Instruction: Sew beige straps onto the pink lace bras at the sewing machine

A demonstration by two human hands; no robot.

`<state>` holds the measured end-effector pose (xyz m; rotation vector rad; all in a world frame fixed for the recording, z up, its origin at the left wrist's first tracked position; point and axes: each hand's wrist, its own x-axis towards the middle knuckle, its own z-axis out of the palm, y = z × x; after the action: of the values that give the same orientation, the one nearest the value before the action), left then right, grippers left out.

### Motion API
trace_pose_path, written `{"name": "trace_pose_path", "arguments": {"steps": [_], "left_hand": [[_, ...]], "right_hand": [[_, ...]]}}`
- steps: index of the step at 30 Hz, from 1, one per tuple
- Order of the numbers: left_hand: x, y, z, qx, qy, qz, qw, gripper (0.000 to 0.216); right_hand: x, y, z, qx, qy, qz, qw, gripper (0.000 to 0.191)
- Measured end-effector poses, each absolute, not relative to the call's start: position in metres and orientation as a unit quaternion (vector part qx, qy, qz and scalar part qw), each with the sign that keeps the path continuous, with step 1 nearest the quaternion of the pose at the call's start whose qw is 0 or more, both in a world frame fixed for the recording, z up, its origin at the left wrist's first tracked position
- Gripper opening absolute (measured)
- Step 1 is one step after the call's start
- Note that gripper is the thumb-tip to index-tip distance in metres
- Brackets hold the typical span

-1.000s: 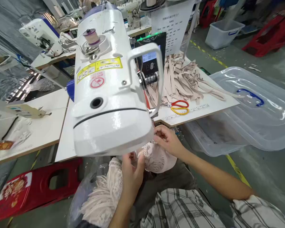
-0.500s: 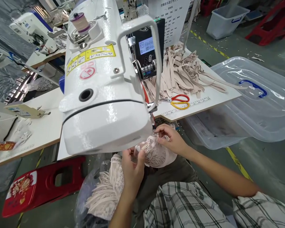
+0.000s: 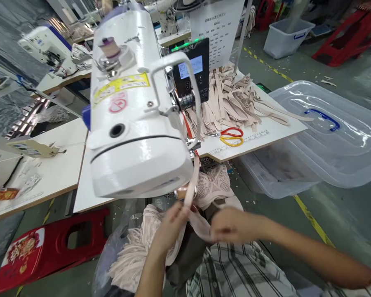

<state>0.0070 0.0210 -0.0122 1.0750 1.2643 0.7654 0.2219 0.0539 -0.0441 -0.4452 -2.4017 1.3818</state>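
A large white sewing machine [image 3: 132, 115] fills the middle of the view. Below its head my left hand [image 3: 170, 225] is closed on a pale pink fabric strap [image 3: 190, 187] that runs up toward the needle area. My right hand [image 3: 230, 225], blurred by motion, is closed on the strap's other end near my lap. A lace garment piece [image 3: 214, 183] hangs just under the table edge between the hands and the machine. More lace pieces [image 3: 136, 251] lie in a clear bag at my left knee.
A heap of beige straps [image 3: 231, 101] and red-and-yellow scissors [image 3: 231, 136] lie on the white table [image 3: 266, 132]. A clear plastic bin with lid [image 3: 321, 136] stands at right. A red stool [image 3: 46, 243] is at lower left. Other sewing machines [image 3: 46, 47] stand behind.
Both hands have pulled back from under the machine toward my lap. They now hold a strap stretched from the needle area, and the lace piece has dropped free of my right hand.
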Motion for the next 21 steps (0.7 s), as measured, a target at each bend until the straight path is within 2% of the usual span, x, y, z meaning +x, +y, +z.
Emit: {"name": "trace_pose_path", "arguments": {"steps": [2,3,4,7,8,10,13,17,19,21], "left_hand": [[0.008,0.01,-0.017,0.462,0.41,0.252,0.745,0.043],[0.005,0.007,-0.019,0.43,0.366,0.256,0.785,0.046],[-0.001,0.006,-0.02,0.374,0.355,0.314,0.797,0.049],[-0.041,0.016,-0.009,0.153,0.401,0.567,0.703,0.03],[-0.059,0.021,0.0,0.088,0.395,0.636,0.656,0.022],[-0.096,0.032,0.021,0.004,0.376,0.736,0.564,0.019],[-0.141,0.037,0.043,-0.027,0.383,0.793,0.473,0.021],[-0.185,0.026,0.042,-0.005,0.424,0.812,0.401,0.019],[-0.201,0.018,0.037,-0.013,0.44,0.815,0.377,0.016],[-0.211,0.012,0.034,-0.016,0.461,0.811,0.36,0.014]], "right_hand": [[0.216,0.029,-0.046,-0.086,-0.854,0.502,0.111,0.057],[0.216,0.022,-0.05,-0.088,-0.853,0.505,0.096,0.056],[0.217,0.019,-0.055,-0.119,-0.852,0.503,0.083,0.056],[0.232,0.035,-0.066,-0.31,-0.834,0.441,0.122,0.061],[0.24,0.044,-0.066,-0.342,-0.831,0.418,0.133,0.061],[0.254,0.061,-0.059,-0.344,-0.845,0.391,0.126,0.06],[0.269,0.073,-0.045,-0.345,-0.838,0.407,0.115,0.058],[0.272,0.071,-0.042,-0.396,-0.755,0.496,0.167,0.052],[0.27,0.07,-0.05,-0.438,-0.697,0.524,0.217,0.049],[0.267,0.069,-0.061,-0.498,-0.617,0.524,0.309,0.05]]}}
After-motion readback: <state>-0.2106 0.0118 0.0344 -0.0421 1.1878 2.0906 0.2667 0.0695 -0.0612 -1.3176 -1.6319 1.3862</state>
